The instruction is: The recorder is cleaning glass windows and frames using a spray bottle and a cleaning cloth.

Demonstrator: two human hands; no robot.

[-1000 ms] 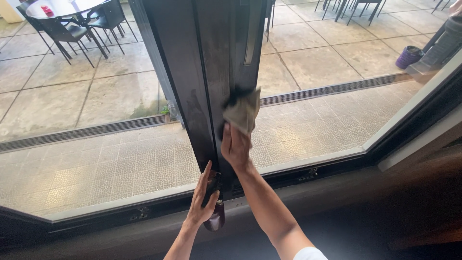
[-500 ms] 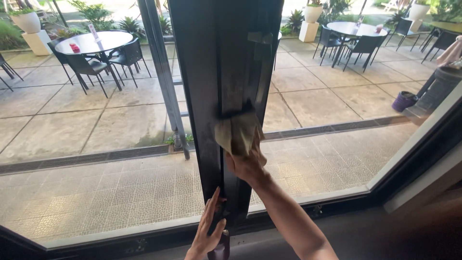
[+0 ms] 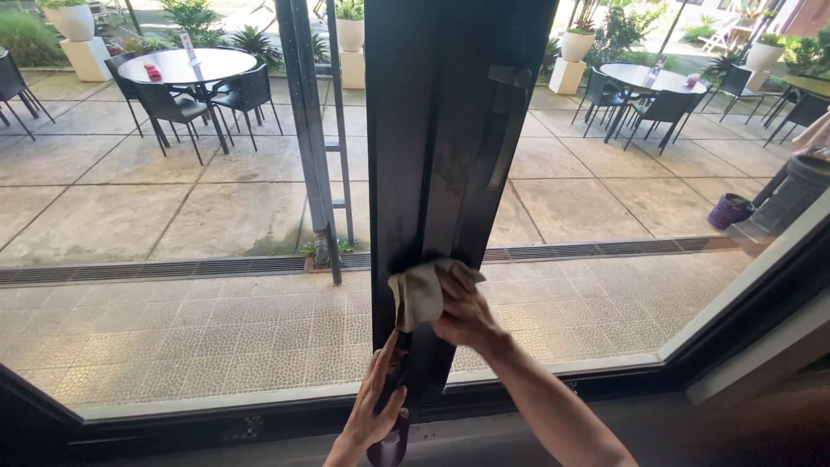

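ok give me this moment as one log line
right hand: presses beige cloth on dark window frame | left hand: grips dark bottle at frame base | outside: patio tables, chairs

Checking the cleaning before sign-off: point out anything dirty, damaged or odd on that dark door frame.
The dark door frame shows dull, streaky smears above the beige cloth that the right hand presses on it. The left hand steadies its lower end. No damage shows.
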